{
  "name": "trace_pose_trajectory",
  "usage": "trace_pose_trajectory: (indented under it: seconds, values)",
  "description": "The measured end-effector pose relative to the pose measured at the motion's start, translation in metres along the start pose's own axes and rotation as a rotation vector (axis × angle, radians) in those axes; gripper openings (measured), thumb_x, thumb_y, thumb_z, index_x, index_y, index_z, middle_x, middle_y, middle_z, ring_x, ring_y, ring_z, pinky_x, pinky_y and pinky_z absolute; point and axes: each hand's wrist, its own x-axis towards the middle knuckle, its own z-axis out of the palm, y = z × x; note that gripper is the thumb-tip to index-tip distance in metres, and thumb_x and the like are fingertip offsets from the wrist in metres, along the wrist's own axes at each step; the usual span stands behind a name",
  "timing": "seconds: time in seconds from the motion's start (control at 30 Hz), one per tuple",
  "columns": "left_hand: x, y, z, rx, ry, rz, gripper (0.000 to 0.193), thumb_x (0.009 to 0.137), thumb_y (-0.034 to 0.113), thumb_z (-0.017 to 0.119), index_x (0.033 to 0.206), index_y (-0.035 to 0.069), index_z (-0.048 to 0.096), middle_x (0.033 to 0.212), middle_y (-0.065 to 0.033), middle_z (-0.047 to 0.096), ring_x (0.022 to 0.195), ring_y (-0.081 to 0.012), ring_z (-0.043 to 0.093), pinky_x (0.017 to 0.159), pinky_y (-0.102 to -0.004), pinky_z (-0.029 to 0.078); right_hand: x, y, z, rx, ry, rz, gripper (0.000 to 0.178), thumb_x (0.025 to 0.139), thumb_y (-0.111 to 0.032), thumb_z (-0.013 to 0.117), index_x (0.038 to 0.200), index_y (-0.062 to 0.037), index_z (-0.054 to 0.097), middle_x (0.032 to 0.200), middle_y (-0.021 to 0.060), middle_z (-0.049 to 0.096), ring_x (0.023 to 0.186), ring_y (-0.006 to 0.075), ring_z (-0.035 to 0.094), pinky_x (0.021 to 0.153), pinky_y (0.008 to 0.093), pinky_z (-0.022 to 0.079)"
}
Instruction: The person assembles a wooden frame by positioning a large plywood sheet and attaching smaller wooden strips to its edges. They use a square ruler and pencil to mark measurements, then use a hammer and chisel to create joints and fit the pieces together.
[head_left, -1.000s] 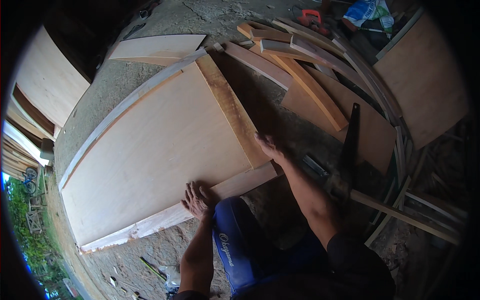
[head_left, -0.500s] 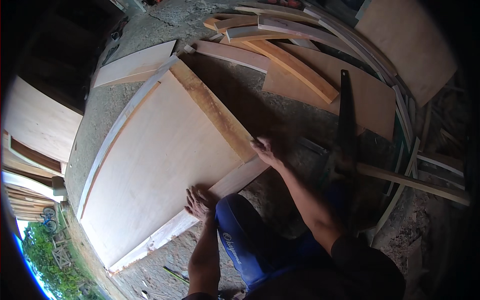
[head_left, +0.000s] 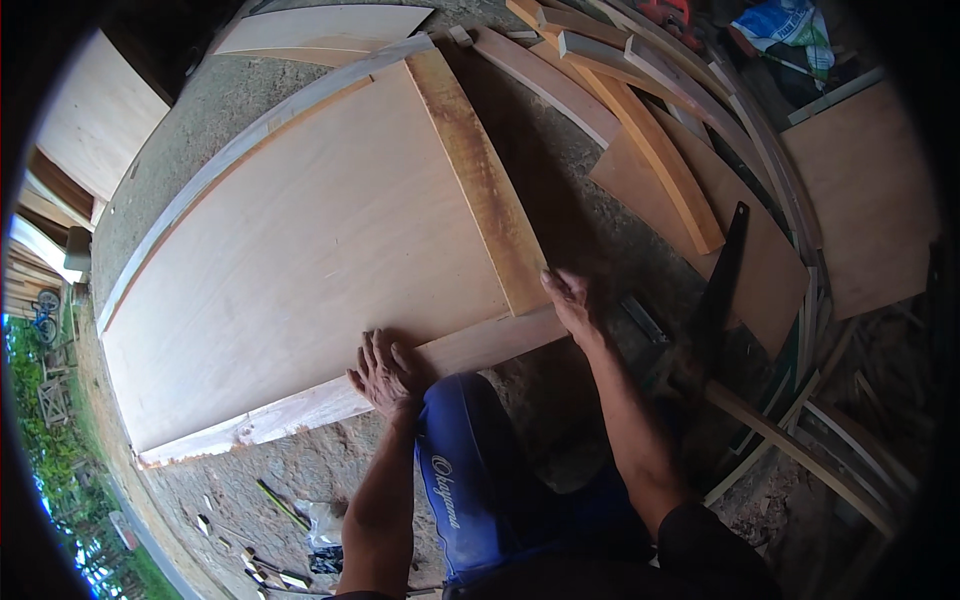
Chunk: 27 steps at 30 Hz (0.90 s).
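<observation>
A large pale plywood panel (head_left: 310,250) lies in front of me, framed by wooden strips. A whitish strip (head_left: 220,190) runs along its far left edge, a brown-stained strip (head_left: 470,165) along its right end, and a pale strip (head_left: 480,345) along the near edge. My left hand (head_left: 385,372) rests flat over the near strip, fingers spread onto the plywood, beside my blue-clad knee. At the near right corner, my right hand (head_left: 574,298) is closed around the panel's edge, where the brown and pale strips meet; part of its fingers is hidden.
Right of the panel, a handsaw (head_left: 725,260) leans by a plywood sheet (head_left: 650,200) and several curved boards (head_left: 640,130). A small metal-looking bar (head_left: 645,318) lies near my right forearm. A yellow-green strip (head_left: 283,505) and scraps lie on the rough ground at lower left.
The whole view has shifted and turned, so the panel and surrounding boards sit differently in the picture. Both hands keep about the same places on the panel.
</observation>
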Motion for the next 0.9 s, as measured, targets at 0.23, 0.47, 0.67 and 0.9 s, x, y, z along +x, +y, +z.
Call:
trace_pose_trajectory:
  seconds: [0.23,0.47,0.67,0.9]
  values:
    - [0.001,0.004,-0.004,-0.007,-0.042,-0.003,0.05,0.103,0.043,0.04,0.147,0.022,0.05,0.156,-0.0048,0.044,0.146,-0.0267,0.036,0.121,-0.0564,0.012,-0.013,0.004,0.044,-0.324,0.459,-0.182,0.031,0.107,-0.026,0.046,0.103,0.0019,0.06,0.095,0.0245,0.062,0.09,0.0428,0.06,0.078,0.0458,0.048]
    - [-0.001,0.0,-0.003,0.009,-0.075,-0.004,0.051,0.103,0.044,0.037,0.147,0.023,0.049,0.158,-0.0043,0.042,0.147,-0.0272,0.033,0.121,-0.056,0.01,-0.016,0.008,0.048,-0.28,0.435,-0.104,0.036,0.108,-0.03,0.044,0.103,0.0022,0.059,0.094,0.0241,0.062,0.089,0.0426,0.059,0.078,0.0462,0.048]
    - [0.0,0.0,0.005,0.036,-0.052,-0.002,0.051,0.103,0.045,0.037,0.147,0.024,0.049,0.158,-0.0009,0.042,0.147,-0.0258,0.034,0.121,-0.0564,0.01,-0.007,0.031,0.028,0.076,0.255,0.021,0.046,0.104,-0.045,0.049,0.099,-0.0008,0.061,0.091,0.018,0.063,0.086,0.0292,0.061,0.076,0.0431,0.047]
    - [0.002,0.002,0.01,0.054,0.004,0.019,0.049,0.103,0.046,0.037,0.143,0.024,0.051,0.156,0.0014,0.045,0.145,-0.0225,0.037,0.119,-0.0588,0.013,0.021,0.01,-0.016,0.148,-0.224,0.063,0.041,0.102,-0.04,0.057,0.077,-0.0081,0.053,0.073,-0.0074,0.047,0.071,0.0094,0.044,0.066,0.0334,0.041]
